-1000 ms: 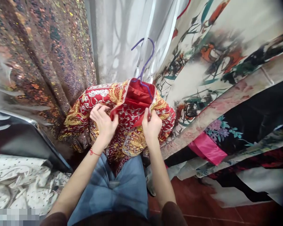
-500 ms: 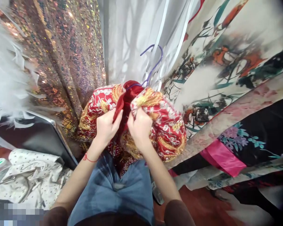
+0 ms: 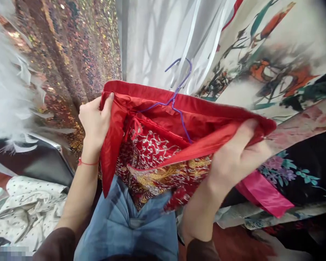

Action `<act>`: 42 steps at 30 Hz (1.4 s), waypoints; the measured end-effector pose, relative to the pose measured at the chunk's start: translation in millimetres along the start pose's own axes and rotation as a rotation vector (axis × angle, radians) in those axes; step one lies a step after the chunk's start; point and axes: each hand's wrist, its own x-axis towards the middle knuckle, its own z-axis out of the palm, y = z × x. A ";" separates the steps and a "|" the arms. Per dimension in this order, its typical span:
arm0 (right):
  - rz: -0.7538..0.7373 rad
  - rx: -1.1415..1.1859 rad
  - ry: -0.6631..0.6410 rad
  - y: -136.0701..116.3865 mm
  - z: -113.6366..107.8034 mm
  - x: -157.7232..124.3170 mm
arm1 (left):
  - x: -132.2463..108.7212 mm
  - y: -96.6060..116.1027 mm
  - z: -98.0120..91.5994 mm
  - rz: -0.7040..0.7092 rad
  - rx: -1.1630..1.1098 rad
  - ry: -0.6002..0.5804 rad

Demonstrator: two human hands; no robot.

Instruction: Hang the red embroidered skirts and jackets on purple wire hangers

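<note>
A red garment (image 3: 157,145) with gold and silver embroidery and a plain red lining hangs in front of me on a purple hanger (image 3: 179,90). My left hand (image 3: 93,121) grips its left edge, thumb over the red hem. At the right end of the hem my right hand (image 3: 237,156) is closed on the fabric. Between the two hands the garment is held spread wide, so the lining and a small label show. The hanger's hook rises above the hem.
Hanging clothes crowd the view: a sequined garment (image 3: 65,47) at left, white sheer fabric (image 3: 157,36) behind, painted floral robes (image 3: 274,65) at right with a pink band (image 3: 260,194). A dark chair (image 3: 29,163) and dotted white cloth (image 3: 29,206) lie lower left. My blue skirt (image 3: 127,224) is below.
My hands, close together at the garment's middle a moment ago, have moved apart. The bunched red garment is now stretched open, showing its lining.
</note>
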 end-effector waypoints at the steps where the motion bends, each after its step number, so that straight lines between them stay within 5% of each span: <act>1: 0.019 -0.015 -0.039 3.9 -5.3 1.6 | -1.1 -2.9 -0.4 -0.001 0.025 -0.044; 5: -0.044 -0.109 -0.375 16.4 -10.9 -33.3 | -33.0 -8.2 10.3 0.055 0.166 -0.196; 9: -0.221 -0.303 -0.659 23.4 16.3 -95.1 | -79.3 -8.4 31.6 0.168 0.238 -0.333; 12: -0.187 -0.347 -0.658 19.5 39.9 -99.6 | -83.7 -1.5 38.0 0.220 0.236 -0.313; 17: -0.096 -0.116 -0.491 2.1 61.7 -58.7 | -53.6 39.3 34.4 0.254 0.081 -0.149; 20: -0.113 -0.050 -0.579 18.2 74.2 -63.6 | -57.0 50.4 37.7 0.253 0.136 -0.304; 24: -0.078 -0.165 -0.774 55.2 80.8 -83.6 | -79.8 28.7 49.5 0.218 0.263 -0.566; 31: -0.122 -0.159 -0.707 31.3 82.9 -85.2 | -59.4 26.1 61.3 0.158 0.121 -0.498; 35: -0.118 -0.109 -0.919 39.2 62.1 -89.8 | -46.9 11.7 50.2 0.192 -0.227 -0.865; 36: -0.151 0.009 -0.955 46.4 49.1 -87.4 | -44.9 2.1 45.0 0.183 -0.315 -0.863; 38: -0.238 0.296 -0.940 63.2 18.1 -77.2 | -38.3 -21.6 35.5 0.148 -0.389 -0.654; 40: -0.299 0.303 -0.628 80.6 -10.7 -62.6 | -27.2 -47.4 32.2 0.145 -0.326 -0.366; 42: -0.343 0.083 -0.344 96.8 -28.5 -48.4 | -14.6 -71.0 38.2 0.169 -0.235 -0.252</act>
